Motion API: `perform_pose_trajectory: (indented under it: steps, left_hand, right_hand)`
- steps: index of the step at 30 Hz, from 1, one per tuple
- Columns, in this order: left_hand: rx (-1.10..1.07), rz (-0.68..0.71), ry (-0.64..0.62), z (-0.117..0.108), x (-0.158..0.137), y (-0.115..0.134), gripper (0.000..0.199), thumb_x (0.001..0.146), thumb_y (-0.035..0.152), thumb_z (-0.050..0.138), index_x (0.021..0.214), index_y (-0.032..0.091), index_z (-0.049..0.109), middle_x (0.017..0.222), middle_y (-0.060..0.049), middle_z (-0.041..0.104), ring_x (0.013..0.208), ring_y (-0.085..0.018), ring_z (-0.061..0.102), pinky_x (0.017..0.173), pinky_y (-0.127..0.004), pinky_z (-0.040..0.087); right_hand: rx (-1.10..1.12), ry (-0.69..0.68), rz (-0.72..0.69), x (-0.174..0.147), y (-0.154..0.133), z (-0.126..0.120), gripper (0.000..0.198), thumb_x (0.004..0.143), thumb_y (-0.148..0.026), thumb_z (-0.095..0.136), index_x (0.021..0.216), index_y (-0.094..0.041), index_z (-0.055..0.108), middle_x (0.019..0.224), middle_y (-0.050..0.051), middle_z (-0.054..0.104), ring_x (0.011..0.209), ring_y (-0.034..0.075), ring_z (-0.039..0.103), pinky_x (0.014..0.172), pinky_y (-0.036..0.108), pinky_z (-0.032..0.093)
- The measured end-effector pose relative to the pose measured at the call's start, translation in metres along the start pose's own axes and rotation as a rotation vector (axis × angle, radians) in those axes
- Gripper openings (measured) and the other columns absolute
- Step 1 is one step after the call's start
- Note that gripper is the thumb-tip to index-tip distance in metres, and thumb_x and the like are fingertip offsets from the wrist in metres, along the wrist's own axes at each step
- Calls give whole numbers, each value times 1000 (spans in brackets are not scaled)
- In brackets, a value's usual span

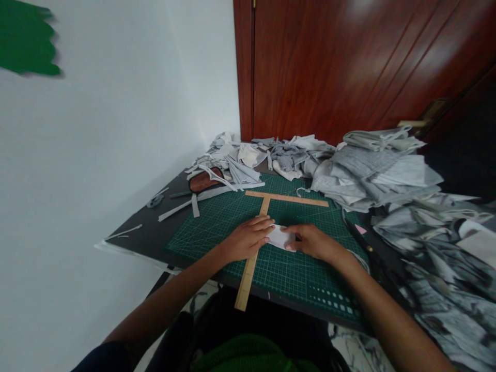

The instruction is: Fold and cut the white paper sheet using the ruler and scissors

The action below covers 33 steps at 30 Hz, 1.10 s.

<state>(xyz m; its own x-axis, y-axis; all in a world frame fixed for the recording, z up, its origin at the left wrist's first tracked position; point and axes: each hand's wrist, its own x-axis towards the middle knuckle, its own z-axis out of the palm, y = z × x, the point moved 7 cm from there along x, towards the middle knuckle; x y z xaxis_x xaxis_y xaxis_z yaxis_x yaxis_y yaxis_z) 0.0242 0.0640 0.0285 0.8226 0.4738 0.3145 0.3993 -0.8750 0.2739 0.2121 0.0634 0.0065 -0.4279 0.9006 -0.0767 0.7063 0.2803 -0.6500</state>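
A small white piece, fabric by its look [279, 236], lies on the green cutting mat [310, 268] between my hands. My left hand [250, 237] rests flat on its left end, fingers stretched out and together, also covering part of a wooden T-square [247, 279]. At the opposite end, my right hand [308, 241] has its thumb and fingers closed on the edge of the white piece. The T-square's crossbar runs along the far side of the mat, and its stem reaches past the near table edge.
Stacked grey fabric [375, 173] rises at the right, with scissors [382, 263] in front. Grey scraps [289, 155] line the back. A brown, dark-rimmed object [205, 180] sits among strips at the left. A white wall [116, 103] and wooden door [329, 67] bound the table.
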Motion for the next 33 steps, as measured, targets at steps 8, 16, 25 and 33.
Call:
perform_pose_trajectory:
  steps: [8, 16, 25, 33]
  left_hand:
    - [6, -97, -74, 19, 3, -18, 41, 105, 30, 52, 145, 21, 55, 157, -10, 50, 153, -22, 34, 127, -47, 29]
    - [-14, -87, -43, 18, 3, -18, 38, 103, 29, 57, 140, 22, 59, 155, -10, 52, 151, -23, 39, 126, -48, 31]
    - [-59, -96, -38, 14, 2, -13, 40, 107, 32, 49, 143, 19, 56, 155, -12, 52, 151, -21, 39, 127, -45, 29]
    - [-218, -129, -81, 15, -3, -27, 48, 104, 22, 46, 152, 18, 40, 160, -15, 43, 154, -25, 33, 127, -47, 27]
  right_hand:
    - [-40, 4, -37, -2, -2, -1, 50, 86, -32, 74, 135, -21, 69, 121, 10, 77, 99, 27, 72, 89, 36, 52]
    - [-328, 150, -110, -5, -42, -5, 33, 104, -42, 53, 111, -20, 77, 91, 8, 71, 83, 22, 65, 78, 32, 45]
    - [-281, 238, -216, 9, -61, 33, 24, 106, -20, 43, 117, -22, 64, 108, 10, 73, 101, 25, 68, 90, 37, 50]
    - [-368, 230, -170, 12, -61, 35, 43, 101, -16, 48, 143, -11, 43, 116, 16, 74, 101, 26, 71, 92, 38, 51]
